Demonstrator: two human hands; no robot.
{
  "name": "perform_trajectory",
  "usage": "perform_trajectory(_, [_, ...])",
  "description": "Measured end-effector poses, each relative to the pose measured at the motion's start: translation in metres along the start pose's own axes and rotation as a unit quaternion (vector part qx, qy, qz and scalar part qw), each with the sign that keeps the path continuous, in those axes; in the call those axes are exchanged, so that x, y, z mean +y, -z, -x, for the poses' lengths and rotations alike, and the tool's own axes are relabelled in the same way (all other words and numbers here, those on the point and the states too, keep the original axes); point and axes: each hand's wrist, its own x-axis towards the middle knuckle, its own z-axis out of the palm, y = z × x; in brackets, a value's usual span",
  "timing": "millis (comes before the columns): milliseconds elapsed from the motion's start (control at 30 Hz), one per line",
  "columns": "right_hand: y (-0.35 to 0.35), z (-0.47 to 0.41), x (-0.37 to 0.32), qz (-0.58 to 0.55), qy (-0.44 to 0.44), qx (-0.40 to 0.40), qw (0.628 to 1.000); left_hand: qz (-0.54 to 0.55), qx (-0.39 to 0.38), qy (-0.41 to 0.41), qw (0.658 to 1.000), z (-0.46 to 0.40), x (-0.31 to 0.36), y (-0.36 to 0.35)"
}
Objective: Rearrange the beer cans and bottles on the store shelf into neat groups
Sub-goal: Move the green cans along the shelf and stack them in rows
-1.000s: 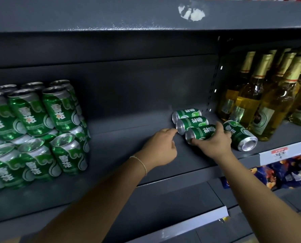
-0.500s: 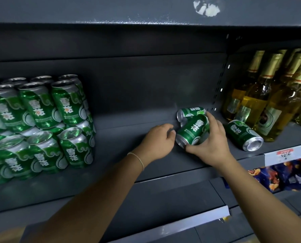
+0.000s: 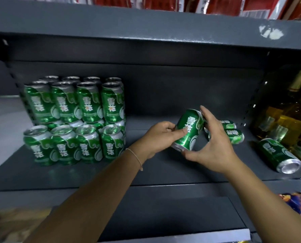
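Observation:
Between my two hands a green beer can is lifted off the grey shelf, tilted with its top to the upper right. My left hand grips its side, thumb on the label. My right hand spans it from top rim to base. At the left, several upright green cans are stacked in two tiers. Two more cans lie on their sides behind my right hand, and a third lying can rests by the gold-capped bottles at the right.
The shelf above carries red packs. A perforated upright separates the can bay from the bottles. Colourful packets sit on the lower shelf at the right. Bare shelf floor lies between the stack and my hands.
My right hand lifted one lying can off the shelf and tipped it more upright; my left hand closed onto its side. The view swung left, showing more of the stack.

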Motion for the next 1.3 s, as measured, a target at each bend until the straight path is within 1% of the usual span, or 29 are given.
perform_trajectory(133, [-0.013, -0.007, -0.022, -0.017, 0.049, -0.021, 0.998, -0.002, 0.017, 0.001, 1.000, 0.015, 0.009, 0.029])
perform_trajectory(233, [-0.024, -0.011, -0.038, -0.034, 0.067, -0.039, 0.996, -0.017, 0.037, 0.003, 0.999, 0.027, 0.015, 0.051])
perform_trajectory(433, [-0.040, -0.028, -0.073, -0.066, 0.108, -0.048, 0.991, 0.057, 0.104, -0.028, 0.993, 0.048, 0.021, 0.081])
perform_trajectory(500, [-0.045, -0.034, -0.083, -0.063, 0.091, -0.039, 0.993, 0.074, 0.119, -0.045, 0.989, 0.055, 0.024, 0.092])
perform_trajectory(533, [-0.048, -0.036, -0.090, -0.076, 0.065, -0.040, 0.994, 0.082, 0.125, -0.053, 0.987, 0.058, 0.025, 0.098])
perform_trajectory(567, [-0.051, -0.039, -0.097, -0.111, 0.034, -0.048, 0.992, 0.092, 0.132, -0.058, 0.985, 0.061, 0.027, 0.104])
perform_trajectory(600, [-0.054, -0.041, -0.104, -0.171, 0.012, -0.061, 0.983, 0.100, 0.140, -0.065, 0.983, 0.065, 0.028, 0.111])
perform_trajectory(667, [-0.063, -0.048, -0.111, -0.305, -0.019, -0.081, 0.949, 0.110, 0.160, -0.079, 0.978, 0.071, 0.028, 0.126])
perform_trajectory(733, [-0.073, -0.056, -0.119, -0.370, -0.056, -0.072, 0.924, 0.114, 0.167, -0.085, 0.976, 0.078, 0.028, 0.140])
perform_trajectory(800, [-0.084, -0.063, -0.129, -0.390, -0.078, -0.071, 0.915, 0.104, 0.164, -0.087, 0.977, 0.087, 0.026, 0.152])
perform_trajectory(900, [-0.100, -0.069, -0.153, -0.406, -0.096, -0.105, 0.903, 0.082, 0.163, -0.100, 0.978, 0.100, 0.021, 0.170])
perform_trajectory(967, [-0.110, -0.072, -0.168, -0.410, -0.107, -0.119, 0.898, 0.065, 0.167, -0.123, 0.976, 0.107, 0.017, 0.181])
perform_trajectory(1067, [-0.126, -0.077, -0.184, -0.407, -0.117, -0.141, 0.895, 0.019, 0.179, -0.148, 0.972, 0.116, 0.012, 0.201])
perform_trajectory(1300, [-0.167, -0.085, -0.221, -0.394, -0.116, -0.162, 0.898, -0.034, 0.218, -0.152, 0.963, 0.134, -0.003, 0.249])
